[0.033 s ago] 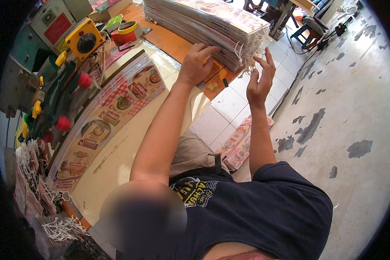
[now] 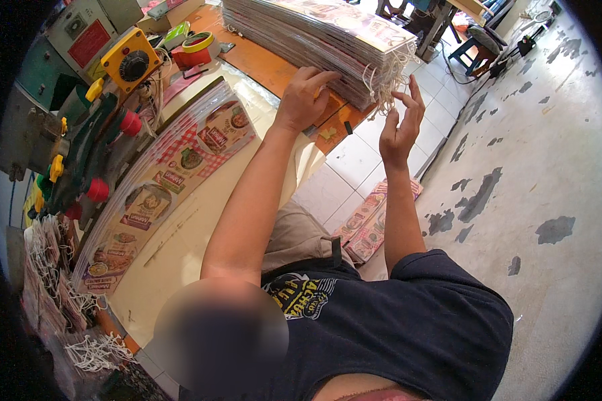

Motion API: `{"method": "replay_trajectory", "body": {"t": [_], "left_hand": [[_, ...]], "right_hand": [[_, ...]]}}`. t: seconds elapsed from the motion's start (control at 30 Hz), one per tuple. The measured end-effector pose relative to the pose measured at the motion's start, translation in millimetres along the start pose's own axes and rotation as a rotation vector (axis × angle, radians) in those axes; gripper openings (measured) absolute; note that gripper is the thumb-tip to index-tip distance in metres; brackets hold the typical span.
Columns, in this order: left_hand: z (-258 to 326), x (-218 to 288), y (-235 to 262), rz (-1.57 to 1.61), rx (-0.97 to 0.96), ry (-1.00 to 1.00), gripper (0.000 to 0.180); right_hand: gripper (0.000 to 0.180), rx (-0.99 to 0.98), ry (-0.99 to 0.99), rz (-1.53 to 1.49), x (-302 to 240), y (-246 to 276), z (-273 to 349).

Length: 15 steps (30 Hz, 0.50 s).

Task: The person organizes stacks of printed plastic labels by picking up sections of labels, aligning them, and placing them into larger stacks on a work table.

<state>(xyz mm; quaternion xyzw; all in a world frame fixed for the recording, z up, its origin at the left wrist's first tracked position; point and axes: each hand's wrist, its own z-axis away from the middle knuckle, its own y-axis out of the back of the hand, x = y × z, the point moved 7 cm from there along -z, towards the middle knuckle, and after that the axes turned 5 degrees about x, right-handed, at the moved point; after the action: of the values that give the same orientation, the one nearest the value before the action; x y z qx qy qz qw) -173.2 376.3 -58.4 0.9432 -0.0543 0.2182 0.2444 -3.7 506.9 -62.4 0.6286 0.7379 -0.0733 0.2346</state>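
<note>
Stack (image 2: 314, 41): printed sheets with white cords (image 2: 384, 93), on the orange table (image 2: 262, 69).
Left hand (image 2: 304, 100): at the stack's near side; fingers bent, slightly apart, clamping nothing.
Right hand (image 2: 401, 125): beside the stack's corded end; thumb and fingers apart, contact uncertain.
Change: none clear since the preceding view; handling apparently at the same stage.
Writing: pale, on red labels of sheets (image 2: 170, 179) left of the stack.

stack (image 2: 308, 48): glossy, plastic-looking | cords (image 2: 379, 85): matt fibre | shirt (image 2: 408, 314): matt cloth | tiles (image 2: 351, 157): smooth, glossy | red knob (image 2: 97, 190): smooth plastic
</note>
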Motion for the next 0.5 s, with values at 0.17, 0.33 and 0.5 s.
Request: {"method": "replay_trajectory", "body": {"t": [0.17, 0.33, 0.5], "left_hand": [[-1, -1, -3, 0.013, 0.004, 0.000, 0.037], [0, -1, -3, 0.005, -0.010, 0.003, 0.037], [2, -7, -3, 0.023, 0.029, -0.018, 0.038]], "right_hand": [[0.041, -0.060, -0.026, 0.056, 2, -7, 16], [0.042, -0.085, -0.039, 0.069, 0, -11, 20], [0.039, 0.023, -0.115, -0.048, -1, -6, 27]]}}
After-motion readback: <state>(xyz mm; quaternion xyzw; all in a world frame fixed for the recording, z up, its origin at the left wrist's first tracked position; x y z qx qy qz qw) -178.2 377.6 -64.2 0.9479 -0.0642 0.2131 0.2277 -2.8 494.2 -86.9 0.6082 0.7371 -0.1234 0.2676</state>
